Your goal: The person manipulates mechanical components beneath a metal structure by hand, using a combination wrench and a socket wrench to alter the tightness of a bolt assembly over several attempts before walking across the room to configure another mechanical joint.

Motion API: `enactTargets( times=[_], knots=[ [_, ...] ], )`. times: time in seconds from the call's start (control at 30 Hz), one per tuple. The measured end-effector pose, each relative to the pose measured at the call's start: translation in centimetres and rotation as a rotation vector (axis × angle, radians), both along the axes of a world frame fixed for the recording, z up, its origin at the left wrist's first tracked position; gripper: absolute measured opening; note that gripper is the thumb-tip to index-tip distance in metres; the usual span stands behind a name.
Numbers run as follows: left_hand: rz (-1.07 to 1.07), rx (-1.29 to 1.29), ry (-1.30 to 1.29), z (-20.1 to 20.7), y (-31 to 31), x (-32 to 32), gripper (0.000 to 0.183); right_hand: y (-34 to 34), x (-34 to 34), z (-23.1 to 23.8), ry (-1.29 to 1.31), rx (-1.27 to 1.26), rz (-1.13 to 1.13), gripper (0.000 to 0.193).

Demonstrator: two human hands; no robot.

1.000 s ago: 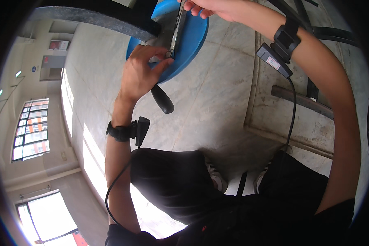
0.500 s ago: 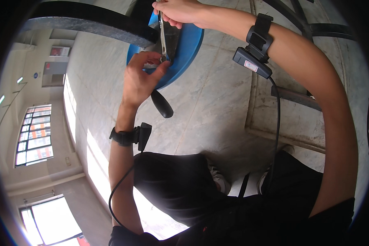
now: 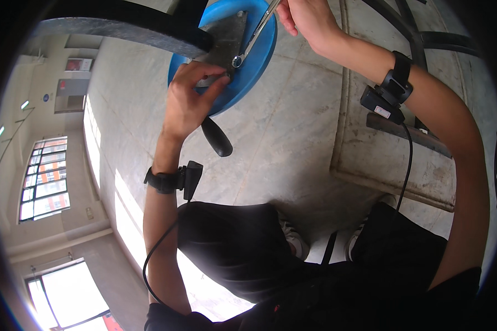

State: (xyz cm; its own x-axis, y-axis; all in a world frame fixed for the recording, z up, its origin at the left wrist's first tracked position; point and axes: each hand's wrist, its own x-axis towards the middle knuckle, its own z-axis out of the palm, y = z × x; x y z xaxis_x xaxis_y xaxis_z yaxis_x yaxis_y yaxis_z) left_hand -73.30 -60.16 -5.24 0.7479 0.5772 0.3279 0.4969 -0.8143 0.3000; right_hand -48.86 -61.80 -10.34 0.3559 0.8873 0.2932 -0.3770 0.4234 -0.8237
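Note:
A blue round disc (image 3: 259, 60) with a dark metal plate (image 3: 226, 36) on it is at the upper middle. My left hand (image 3: 190, 96) reaches the plate's near corner, thumb and forefinger pinching a small dark fastener (image 3: 228, 76), perhaps a bolt or nut. Above it, a silver wrench (image 3: 254, 38) lies slantwise, its ring end beside my left fingertips but apart from the fastener. My right hand (image 3: 309, 22) holds the wrench near the top edge; its far end is out of view. A black handle (image 3: 217, 138) sticks out below the disc.
A thick black metal beam (image 3: 121, 25) runs in from the upper left and ends at the plate. To the right, black metal legs (image 3: 395, 25) stand by a framed floor panel (image 3: 370, 160). Cables hang from both wrist straps. My knees and shoes are below.
My right hand has moved right, swinging the wrench to a slant and lifting its ring end off the spot by my left fingers. My left hand stays nearly in place.

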Motion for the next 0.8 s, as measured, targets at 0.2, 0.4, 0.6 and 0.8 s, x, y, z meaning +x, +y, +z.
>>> enactTargets(
  times=[0.2,0.4,0.6,0.8],
  knots=[
    [0.127,0.054,-0.016,-0.3,0.2,0.0,0.011,-0.6,0.4,-1.3,0.031,-0.123,-0.016,0.025],
    [-0.056,0.041,-0.013,0.2,0.0,0.3,0.008,-0.4,0.4,-2.1,-0.005,-0.163,0.008,0.023],
    [-0.012,0.033,0.026,0.0,0.4,0.1,0.011,-0.2,0.2,-2.9,-0.036,-0.132,0.098,0.025],
    [0.084,-0.008,-0.037,-0.7,0.5,0.1,0.012,0.7,-0.8,-4.4,-0.207,0.023,0.077,0.019]
  ],
)
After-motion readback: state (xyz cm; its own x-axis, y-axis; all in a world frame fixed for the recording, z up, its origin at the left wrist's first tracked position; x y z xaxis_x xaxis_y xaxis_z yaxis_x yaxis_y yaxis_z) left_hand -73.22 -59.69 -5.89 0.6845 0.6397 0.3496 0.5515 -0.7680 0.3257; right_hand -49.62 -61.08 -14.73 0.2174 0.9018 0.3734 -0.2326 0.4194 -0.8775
